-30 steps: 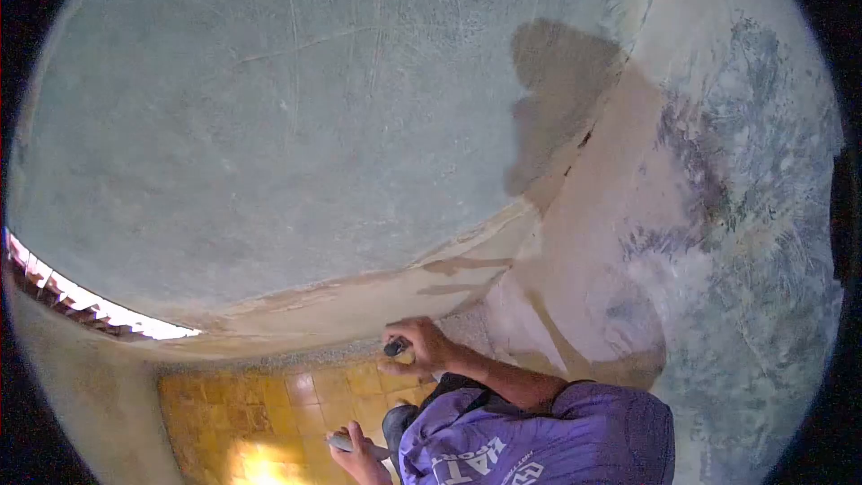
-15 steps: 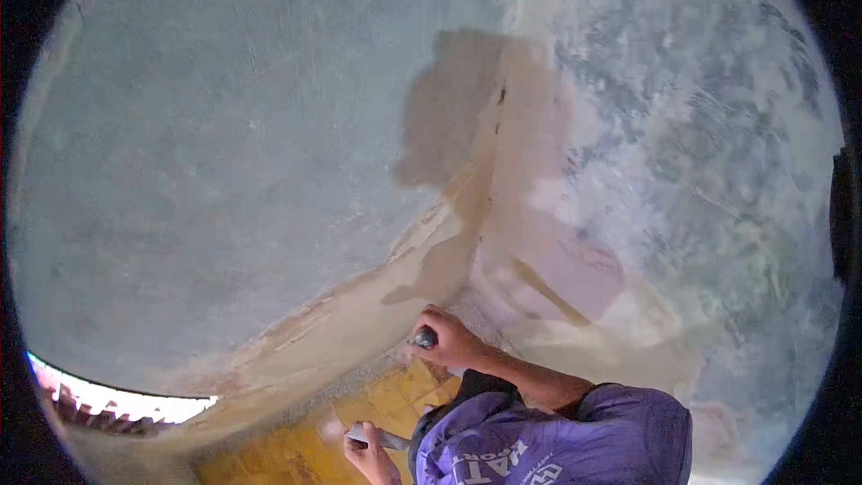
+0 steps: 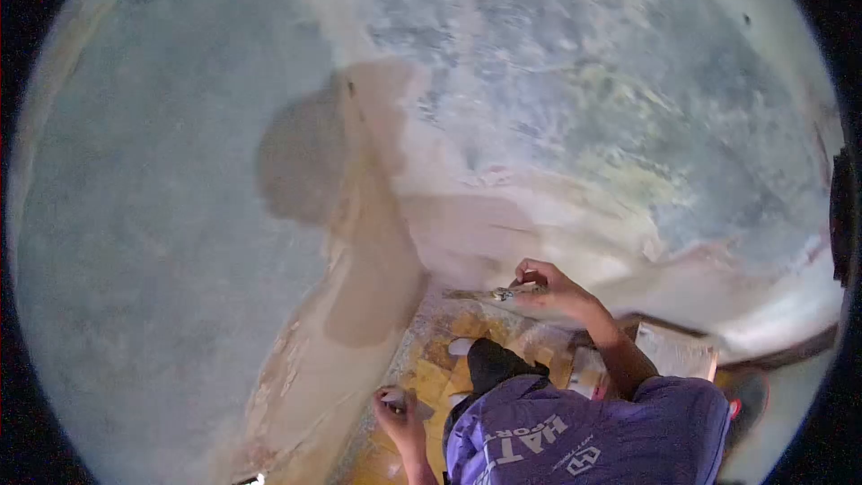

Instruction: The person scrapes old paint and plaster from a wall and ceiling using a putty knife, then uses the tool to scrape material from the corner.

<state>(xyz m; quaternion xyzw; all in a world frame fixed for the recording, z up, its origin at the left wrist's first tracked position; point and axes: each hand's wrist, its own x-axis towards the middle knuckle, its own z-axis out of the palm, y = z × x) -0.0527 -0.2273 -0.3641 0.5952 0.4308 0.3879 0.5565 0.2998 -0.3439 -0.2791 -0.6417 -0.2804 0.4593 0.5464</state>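
Note:
My right hand [image 3: 558, 295] is closed around the handle of a putty knife [image 3: 476, 295]. Its narrow, smeared blade points left, toward the foot of the corner where two walls meet. Lower down, my left hand [image 3: 395, 413] grips a flat grey scraper [image 3: 415, 405] beside my body, its handle mostly covered by my fingers. A smooth pale band of plaster [image 3: 364, 314] runs along the base of the left wall [image 3: 162, 216]. The right wall [image 3: 646, 117] is mottled blue-grey and white, with a pale lower strip.
Yellow tiles [image 3: 431, 377] cover the floor around my feet. A whitish container [image 3: 588, 368] stands under my right arm, with a pale board-like box [image 3: 678, 350] further right. A dark rounded object [image 3: 747, 400] lies by my right shoulder. My shadow falls across the corner.
My view has turned to the right. My right hand has swung right, away from the corner, bringing the putty knife's blade into sight. The scraper stays in my left hand.

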